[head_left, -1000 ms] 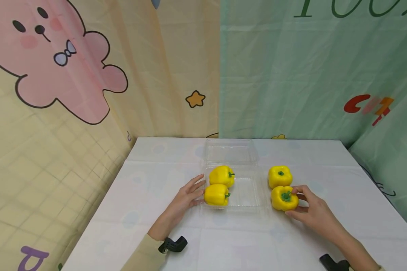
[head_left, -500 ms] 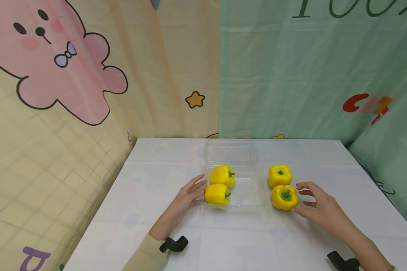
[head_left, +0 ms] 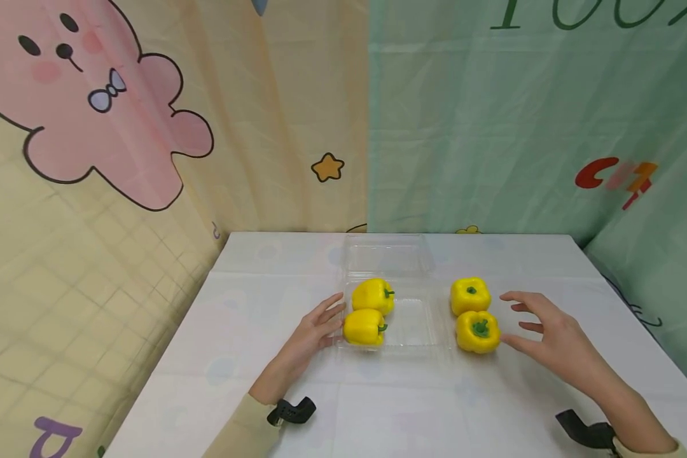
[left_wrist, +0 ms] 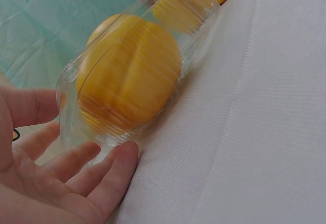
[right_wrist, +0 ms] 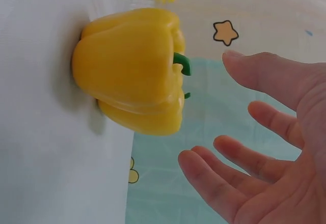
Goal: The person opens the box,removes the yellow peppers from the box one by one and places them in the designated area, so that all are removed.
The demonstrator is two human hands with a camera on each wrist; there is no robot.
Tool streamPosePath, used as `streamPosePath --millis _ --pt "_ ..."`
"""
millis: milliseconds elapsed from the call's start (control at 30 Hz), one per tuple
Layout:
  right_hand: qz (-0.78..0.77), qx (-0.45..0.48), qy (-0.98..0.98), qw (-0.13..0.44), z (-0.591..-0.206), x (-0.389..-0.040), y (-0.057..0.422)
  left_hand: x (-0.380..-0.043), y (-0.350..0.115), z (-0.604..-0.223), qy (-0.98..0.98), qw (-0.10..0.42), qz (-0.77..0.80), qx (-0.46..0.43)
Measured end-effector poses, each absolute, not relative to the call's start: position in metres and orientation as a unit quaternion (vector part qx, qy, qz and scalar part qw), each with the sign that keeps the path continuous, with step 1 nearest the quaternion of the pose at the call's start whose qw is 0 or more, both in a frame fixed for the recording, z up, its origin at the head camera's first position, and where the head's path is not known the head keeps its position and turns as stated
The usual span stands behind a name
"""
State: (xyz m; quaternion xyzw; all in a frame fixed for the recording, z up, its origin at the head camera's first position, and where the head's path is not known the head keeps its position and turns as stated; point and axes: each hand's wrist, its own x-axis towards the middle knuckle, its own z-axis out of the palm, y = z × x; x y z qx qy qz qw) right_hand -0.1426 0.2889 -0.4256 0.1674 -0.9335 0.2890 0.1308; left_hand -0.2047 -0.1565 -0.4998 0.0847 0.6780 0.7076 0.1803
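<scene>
Two yellow bell peppers lie on their sides in the left half of a clear plastic clamshell box (head_left: 418, 324), the rear pepper (head_left: 371, 296) behind the front pepper (head_left: 363, 328). My left hand (head_left: 315, 331) rests its fingers against the box's left side, straight and relaxed; the left wrist view shows the fingertips (left_wrist: 127, 155) at the clear wall. Right of the box stand two more yellow bell peppers with stems up, a far one (head_left: 470, 296) and a near one (head_left: 478, 332). My right hand (head_left: 555, 334) hovers just right of them, fingers spread, holding nothing and apart from the near pepper (right_wrist: 132, 61).
The box's clear lid (head_left: 386, 256) lies folded back toward the rear of the white-covered table (head_left: 389, 407). Printed curtains (head_left: 286, 114) hang behind the table and along both sides. A black wrist mount (head_left: 586, 432) sits on the right forearm.
My right hand has let go of the near pepper on the right and drawn back to the right and slightly away. The left hand and all the peppers stay in place.
</scene>
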Motion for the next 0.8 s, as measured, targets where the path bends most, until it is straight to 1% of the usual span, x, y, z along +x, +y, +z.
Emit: streamPosePath --millis 200,400,800 --pt "0.287 0.177 -0.929 0.153 -0.419 -0.144 0.283 -0.202 -0.154 -0.501 0.677 0.190 0.706 0.085" --pt "0.293 0.191 -0.922 0.168 -0.417 -0.150 0.269 -0.202 -0.155 -0.499 0.677 0.183 0.708 0.087" --pt "0.336 0.220 -0.901 0.161 -0.417 -0.169 0.239 -0.203 -0.156 -0.498 0.676 0.179 0.710 0.084"
